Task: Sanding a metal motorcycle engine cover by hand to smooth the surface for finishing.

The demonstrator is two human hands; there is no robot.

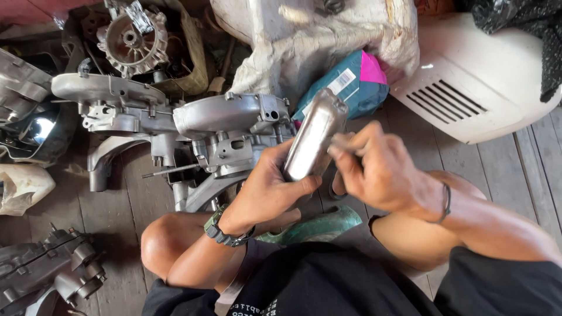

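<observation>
Metal cover [313, 140], a shiny oblong piece, is sitting upright in my left hand [270, 188], just above my knees and in front of the grey engine casing [225, 126] on the wooden floor [126, 202]. I am wrapping my left fingers around its lower end, thumb pressing across the front. My right hand [380, 172] is curling closed beside it, pinching a thin rod-like tool [341, 142] whose tip is touching the cover's right edge. A teal and pink packet [351, 82] is lying just behind the cover.
</observation>
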